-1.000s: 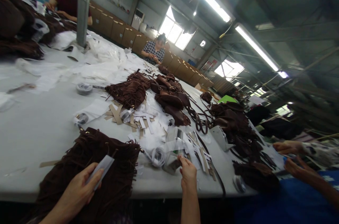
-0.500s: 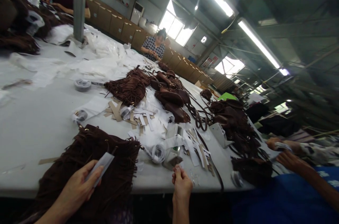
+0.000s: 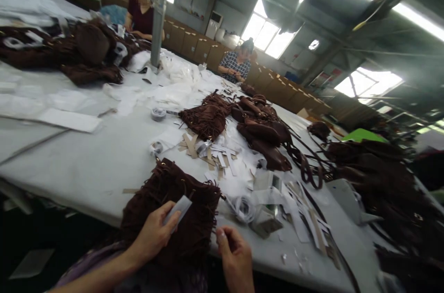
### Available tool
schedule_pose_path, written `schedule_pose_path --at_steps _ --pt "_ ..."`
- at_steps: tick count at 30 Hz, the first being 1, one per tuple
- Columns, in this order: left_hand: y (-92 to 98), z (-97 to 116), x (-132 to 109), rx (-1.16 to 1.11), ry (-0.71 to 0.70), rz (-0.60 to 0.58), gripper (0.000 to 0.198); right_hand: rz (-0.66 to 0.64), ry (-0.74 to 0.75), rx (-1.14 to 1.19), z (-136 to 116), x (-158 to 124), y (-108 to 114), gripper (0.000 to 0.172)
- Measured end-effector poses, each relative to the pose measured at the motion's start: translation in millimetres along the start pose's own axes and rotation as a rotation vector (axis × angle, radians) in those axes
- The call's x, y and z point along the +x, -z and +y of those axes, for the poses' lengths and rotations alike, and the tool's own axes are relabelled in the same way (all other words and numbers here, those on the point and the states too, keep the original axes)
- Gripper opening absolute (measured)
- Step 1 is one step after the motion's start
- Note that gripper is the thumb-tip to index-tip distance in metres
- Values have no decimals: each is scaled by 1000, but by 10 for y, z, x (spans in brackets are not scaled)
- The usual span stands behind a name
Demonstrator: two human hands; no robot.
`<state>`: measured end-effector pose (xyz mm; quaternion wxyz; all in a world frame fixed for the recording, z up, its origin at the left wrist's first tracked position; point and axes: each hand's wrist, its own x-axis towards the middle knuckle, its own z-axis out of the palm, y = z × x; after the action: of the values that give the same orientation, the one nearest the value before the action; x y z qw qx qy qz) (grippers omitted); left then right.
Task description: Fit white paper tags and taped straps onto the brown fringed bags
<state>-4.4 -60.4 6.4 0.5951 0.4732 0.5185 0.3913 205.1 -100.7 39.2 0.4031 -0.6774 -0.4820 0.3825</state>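
Observation:
My left hand (image 3: 155, 233) rests on a dark brown fringed suede bag (image 3: 176, 210) at the near table edge and pinches a flat grey strip (image 3: 178, 207) between thumb and fingers. Just right of the bag, my right hand (image 3: 234, 256) is closed in a pinch at the table edge, with something small and pale at the fingertips that I cannot make out. A tape roll (image 3: 244, 207) and a small shiny packet (image 3: 267, 221) lie just beyond my right hand.
The grey table (image 3: 86, 163) carries paper and card scraps (image 3: 208, 152), another fringed bag (image 3: 206, 119), brown leather bags with straps (image 3: 267, 133), tape rolls (image 3: 158, 113) and more bags at far left (image 3: 76, 52). Two people work at the far side. Cardboard boxes line the back.
My right hand drew back from the packets to the table edge beside the bag, fingers pinched. The view swung left, so the co-worker's hands at the right are out of sight. The left hand kept its strip.

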Motion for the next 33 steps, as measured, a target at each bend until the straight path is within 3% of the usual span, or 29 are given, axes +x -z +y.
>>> schedule_pose_path --at_steps 3,7,14,19,23,28,33 --pt "2 24 -20 36 -48 27 35 -181 75 50 -318 46 -379 33" --pt "8 56 -64 66 -101 43 32 -220 115 -27 -458 166 -649 32" --pt "13 -33 -59 87 -170 29 29 -124 85 -253 -430 321 -820 42" --pt "36 -18 -65 67 -173 16 29 -168 81 -333 -417 348 -819 51" --pt "111 82 -17 -165 -16 -106 37 -209 82 -321 -327 378 -780 56" --pt "211 108 92 -644 290 -323 32 -331 51 20 -228 388 -764 48" --pt "277 42 159 -904 518 -414 21 -271 24 91 -182 348 -748 46"
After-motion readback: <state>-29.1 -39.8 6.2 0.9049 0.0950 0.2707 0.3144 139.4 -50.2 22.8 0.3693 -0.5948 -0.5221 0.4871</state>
